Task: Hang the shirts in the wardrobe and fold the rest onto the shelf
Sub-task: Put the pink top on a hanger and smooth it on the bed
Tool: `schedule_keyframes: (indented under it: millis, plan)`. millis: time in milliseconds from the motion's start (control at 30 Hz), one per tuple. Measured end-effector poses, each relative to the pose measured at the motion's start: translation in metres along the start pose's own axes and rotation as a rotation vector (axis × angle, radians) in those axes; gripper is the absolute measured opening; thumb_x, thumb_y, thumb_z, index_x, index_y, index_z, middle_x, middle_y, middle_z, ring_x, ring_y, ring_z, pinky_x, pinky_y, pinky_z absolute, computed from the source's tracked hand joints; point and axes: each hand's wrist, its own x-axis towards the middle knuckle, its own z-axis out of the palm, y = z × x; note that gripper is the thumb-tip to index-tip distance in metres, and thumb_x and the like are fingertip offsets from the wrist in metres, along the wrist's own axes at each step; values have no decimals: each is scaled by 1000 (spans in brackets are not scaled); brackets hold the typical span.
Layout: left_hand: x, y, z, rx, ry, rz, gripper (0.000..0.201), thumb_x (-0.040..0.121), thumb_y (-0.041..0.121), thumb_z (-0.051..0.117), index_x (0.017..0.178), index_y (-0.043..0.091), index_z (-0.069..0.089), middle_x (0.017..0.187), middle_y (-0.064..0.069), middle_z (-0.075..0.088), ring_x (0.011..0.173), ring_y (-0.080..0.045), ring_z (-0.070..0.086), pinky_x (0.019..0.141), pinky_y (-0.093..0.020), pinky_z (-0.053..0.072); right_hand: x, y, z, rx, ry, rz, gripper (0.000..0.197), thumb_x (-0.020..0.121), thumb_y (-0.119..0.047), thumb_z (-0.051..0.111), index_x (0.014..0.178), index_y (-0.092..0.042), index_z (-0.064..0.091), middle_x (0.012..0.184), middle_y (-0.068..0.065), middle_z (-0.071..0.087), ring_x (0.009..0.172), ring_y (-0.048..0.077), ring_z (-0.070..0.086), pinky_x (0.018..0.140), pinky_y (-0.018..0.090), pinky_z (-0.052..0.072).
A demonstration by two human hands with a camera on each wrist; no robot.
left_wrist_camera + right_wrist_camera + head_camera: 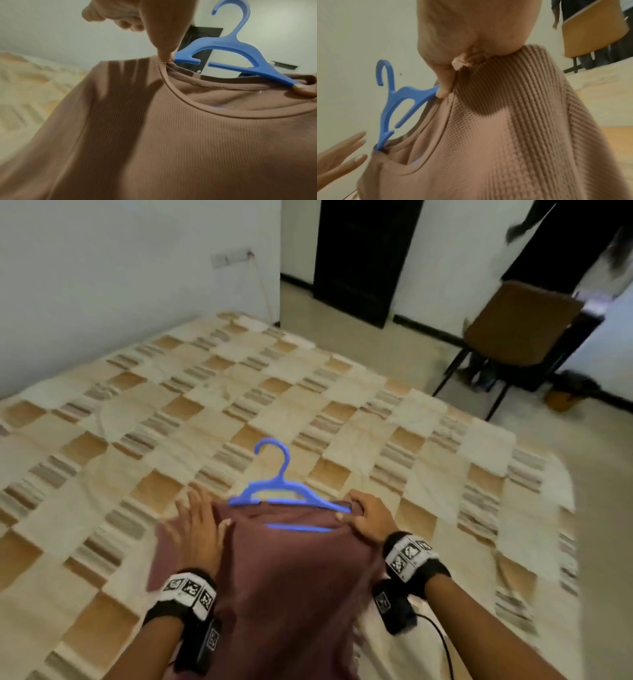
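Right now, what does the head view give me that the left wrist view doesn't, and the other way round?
Only the head view shows the checked bedspread spread wide, the brown chair by the dark doorway, both wristbands, and the right hand gripping the shirt's shoulder. Only the left wrist view shows the ribbed collar up close, with the left thumb touching it beside the hanger's end. Both show the blue hanger sitting in the neck of the brown shirt, and the left hand open.
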Motion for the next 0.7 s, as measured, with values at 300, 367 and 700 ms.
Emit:
schedule_keyframes:
  millis: [300,367,700]
  plan:
    - [44,106,-142,-225,-195,353,25,90,38,51,95,17,65,94,-11,69,93,-31,63,79,-37,46,-54,-55,-141,135,319,-70,39,57,-34,73,73,-3,58,58,-4,44,60,13,43,61,30,34]
    - [46,131,-161,-238,-159,427,32,84,45,46,90,20,65,89,-12,68,87,-32,63,74,-38,48,-65,-59,-171,134,354,-85,31,63,-24,77,76,-1,61,58,-4,42,61,13,43,62,30,34]
    - [-1,315,-163,-290,-271,799,30,94,23,50,109,4,69,104,-20,69,95,-29,61,73,-29,32,-174,24,-309,158,398,23,36,72,5,75,63,-19,50,48,-15,41,46,-1,36,52,14,27]
